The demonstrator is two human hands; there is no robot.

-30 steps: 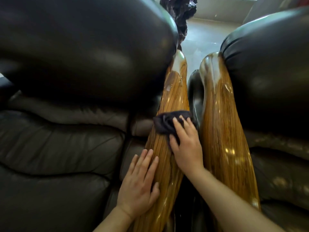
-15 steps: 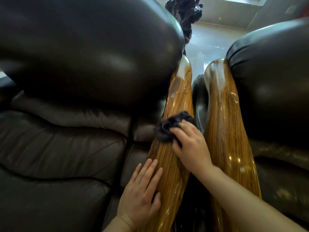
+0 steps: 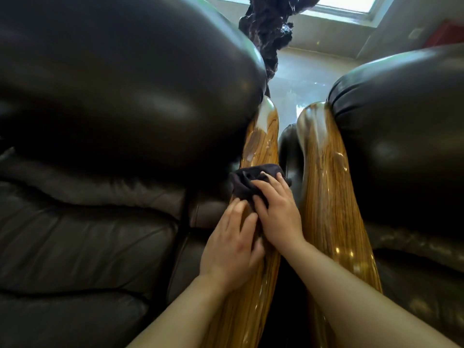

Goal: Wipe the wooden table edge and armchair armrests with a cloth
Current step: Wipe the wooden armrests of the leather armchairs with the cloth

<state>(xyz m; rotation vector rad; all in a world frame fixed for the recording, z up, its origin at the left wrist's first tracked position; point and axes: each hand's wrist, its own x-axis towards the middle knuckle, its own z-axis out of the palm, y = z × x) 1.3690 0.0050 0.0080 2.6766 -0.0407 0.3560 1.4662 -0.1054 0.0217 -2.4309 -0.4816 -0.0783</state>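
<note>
Your two bare forearms are reaching in from the bottom of the view toward the glossy, striped golden-brown wooden armrest of the left armchair (image 3: 261, 144). Your left hand (image 3: 232, 244) is lying on that armrest with its fingers spread and loosely curved, palm down against the wood; it is gripping nothing, and its fingertips are sitting just beside the near edge of the cloth. Your right hand (image 3: 278, 212) is pressing flat on the dark, crumpled wiping cloth (image 3: 247, 180), fingers stretched out over it rather than curled around it, so the cloth is being pinned against the armrest, about midway along its visible length. The two hands are touching side by side.

Just right of them, across a narrow dark gap, the matching glossy wooden armrest of the right armchair (image 3: 326, 197) is running parallel, untouched. Dark brown leather cushions (image 3: 100, 222) are filling the left side, and a rounded dark leather backrest (image 3: 401, 134) is bulging over the right armrest. Farther off, a dark gnarled carved object (image 3: 268, 28) is standing on a pale shiny floor (image 3: 298, 81), beneath a bright window (image 3: 346, 3).
</note>
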